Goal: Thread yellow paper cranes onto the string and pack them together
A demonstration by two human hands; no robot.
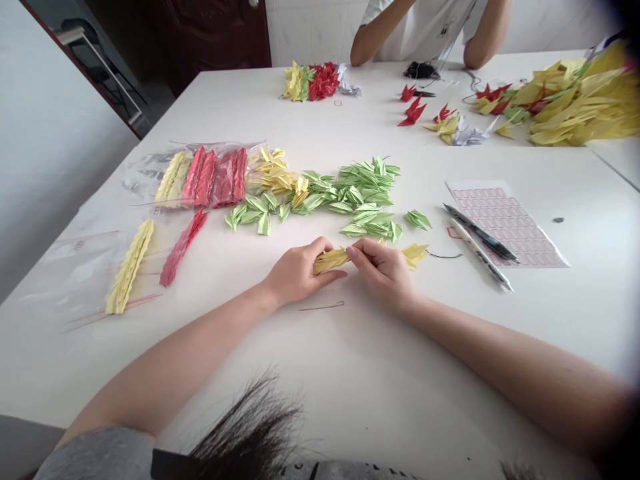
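A bundle of yellow folded paper pieces (pixel 330 261) runs between my two hands above the near part of the table. My left hand (pixel 295 272) is closed around its left end, thumb below and fingers above. With thumb and fingertips pinched on the middle of the bundle, my right hand (pixel 383 270) hides part of it. More yellow paper shows past the right hand, and a thin dark wire (pixel 446 256) sticks out beyond it. Below the hands lies a thin hooked wire (pixel 321 307). Green folded paper pieces (pixel 367 183) are heaped just behind the hands.
Yellow pieces (pixel 273 172) and plastic bags with red stacks (pixel 203 177) lie to the left. At right are a black pen (pixel 480 231), a white pen (pixel 483 257) and a label sheet (pixel 520 223). Across the table sits a person (pixel 425 33) near red paper cranes (pixel 413 112).
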